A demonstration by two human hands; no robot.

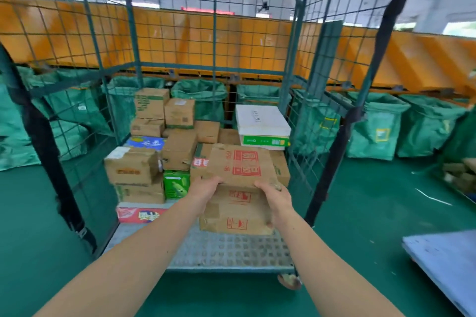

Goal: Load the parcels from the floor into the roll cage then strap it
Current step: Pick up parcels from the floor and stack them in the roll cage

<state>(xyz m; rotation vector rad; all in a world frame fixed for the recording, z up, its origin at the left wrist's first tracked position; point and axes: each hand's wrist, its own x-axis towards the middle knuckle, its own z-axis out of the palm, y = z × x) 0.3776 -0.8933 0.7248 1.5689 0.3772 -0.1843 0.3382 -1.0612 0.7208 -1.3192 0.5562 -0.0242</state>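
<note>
Both bare arms reach straight ahead, almost parallel, the forearms rising from the bottom of the view toward the open front of the roll cage [215,33]. The left hand [206,188] grips the near left corner of a brown box [239,166] with red print. The back of the hand faces up and the fingers curl round the lower edge. The right hand [274,194] grips the near right corner the same way, its fingers wrapped under the edge and mostly hidden.

The brown box is inside the cage at the front right, directly over a stack of two similar boxes [237,213] that stands on the metal floor plate [231,249]. Whether it rests on the stack or is held just above it cannot be told.

More parcels fill the cage behind and to the left. A green carton [176,184] sits just beside the left hand, a flat red parcel [139,214] lies low at the front left, and a white box [261,119] tops the pile at the back right. A black strap [43,141] hangs down the left side panel and another strap [340,147] hangs down the right one, both loose. Beyond the mesh stand green sacks [376,131] under an orange chute [425,59]. A pale board [448,262] lies on the green floor at the right.
</note>
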